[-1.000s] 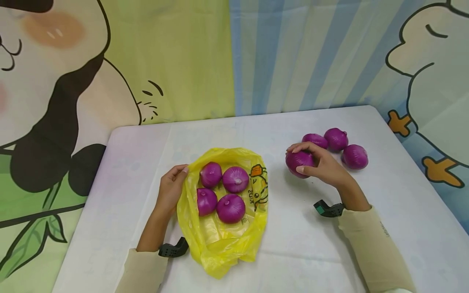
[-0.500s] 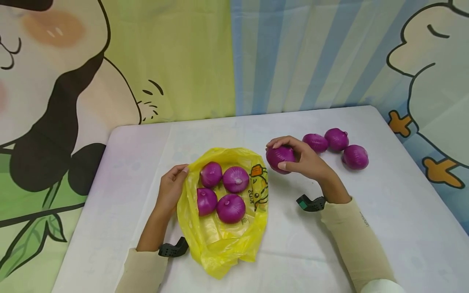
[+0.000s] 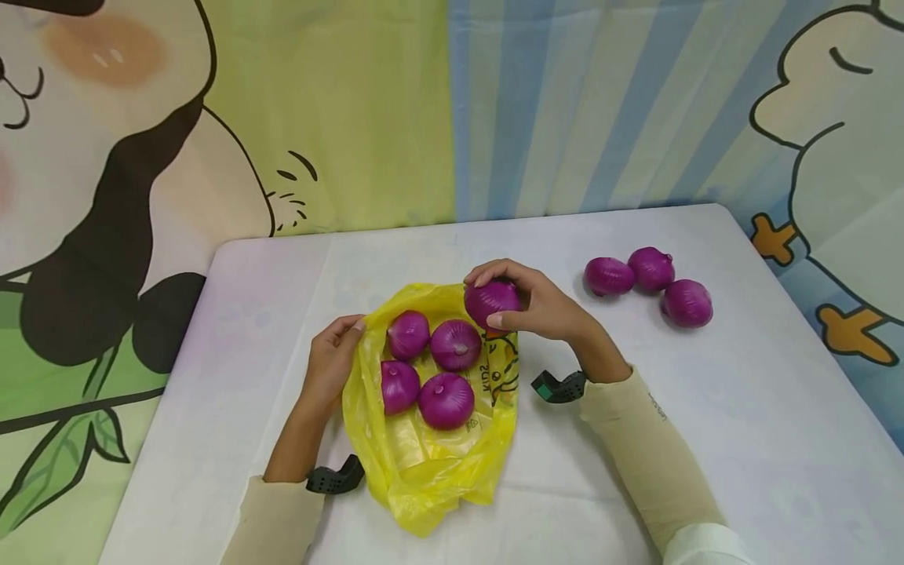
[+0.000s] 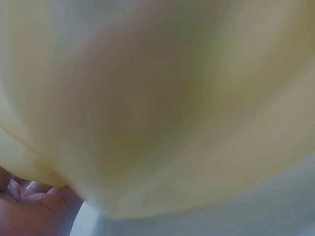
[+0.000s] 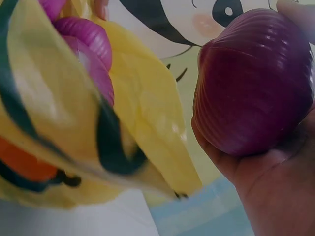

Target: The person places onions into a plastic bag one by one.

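A yellow plastic bag (image 3: pixel 410 490) lies open on the table with several purple onions (image 3: pixel 446 401) inside. My left hand (image 3: pixel 330 357) pinches the bag's left rim between thumb and fingers. In the left wrist view the blurred bag (image 4: pixel 133 123) fills most of the picture, with part of the palm (image 4: pixel 39 209) at lower left. My right hand (image 3: pixel 540 302) grips a purple onion (image 3: pixel 490 301) over the bag's upper right rim. The right wrist view shows this onion (image 5: pixel 256 83) beside the bag's printed side (image 5: pixel 142 88), thumb and fingers around it.
Three more purple onions (image 3: pixel 652 269) sit grouped at the back right of the white table (image 3: pixel 741 408). Behind the table hangs a curtain (image 3: pixel 367 118) printed with cartoon animals. Each wrist wears a black camera mount (image 3: pixel 559 388).
My right hand has carried the onion leftward from near the three others to above the bag's right rim. My left hand and the bag have stayed in place.
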The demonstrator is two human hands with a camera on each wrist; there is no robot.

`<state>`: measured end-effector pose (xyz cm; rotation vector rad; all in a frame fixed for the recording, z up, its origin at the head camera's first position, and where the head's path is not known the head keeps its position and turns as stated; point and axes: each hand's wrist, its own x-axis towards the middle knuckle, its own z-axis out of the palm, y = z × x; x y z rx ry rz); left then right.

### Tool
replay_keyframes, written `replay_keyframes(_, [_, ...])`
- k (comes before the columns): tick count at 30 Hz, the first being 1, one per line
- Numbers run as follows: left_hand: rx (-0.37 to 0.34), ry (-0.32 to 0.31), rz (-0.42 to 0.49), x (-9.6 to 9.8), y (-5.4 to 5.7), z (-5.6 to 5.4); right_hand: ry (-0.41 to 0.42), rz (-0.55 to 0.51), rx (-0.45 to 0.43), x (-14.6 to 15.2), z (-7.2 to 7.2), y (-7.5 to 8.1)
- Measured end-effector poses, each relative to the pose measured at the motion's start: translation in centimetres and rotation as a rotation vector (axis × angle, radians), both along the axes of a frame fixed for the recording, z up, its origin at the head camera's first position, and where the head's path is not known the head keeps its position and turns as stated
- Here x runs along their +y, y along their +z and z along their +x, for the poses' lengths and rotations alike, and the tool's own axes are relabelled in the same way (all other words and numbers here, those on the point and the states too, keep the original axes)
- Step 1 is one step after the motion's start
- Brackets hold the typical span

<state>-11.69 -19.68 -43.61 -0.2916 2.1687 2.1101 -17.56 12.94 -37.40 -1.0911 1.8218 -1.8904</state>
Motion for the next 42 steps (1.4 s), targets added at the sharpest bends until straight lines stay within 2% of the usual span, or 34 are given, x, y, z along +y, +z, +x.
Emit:
replay_keyframes(12, [-0.005,0.005,-0.002,0.1,0.1,0.0,0.046,0.052,0.016,-3.9,-0.1,-0.6])
replay_keyframes(23, [-0.014,0.004,0.007,0.2,0.2,0.0,0.074,0.097,-0.001,-6.1,0.1,-1.2])
replay_keyframes(27, [-0.012,0.006,0.009,0.1,0.2,0.0,0.107,0.124,0.034,-6.9,0.2,-1.4])
replay_keyframes(32, [-0.003,-0.001,0.023,0.1,0.1,0.0,0.132,0.152,0.103,-7.4,0.5,-1.8])
replay_keyframes(33, [-0.001,-0.004,0.027,0.1,0.1,0.0,0.136,0.157,0.103,-7.5,0.8,-1.5])
replay_keyframes(42, [-0.017,0.0,0.001,0.0,0.1,-0.1,0.142,0.159,0.123,-7.0,1.0,-1.9])
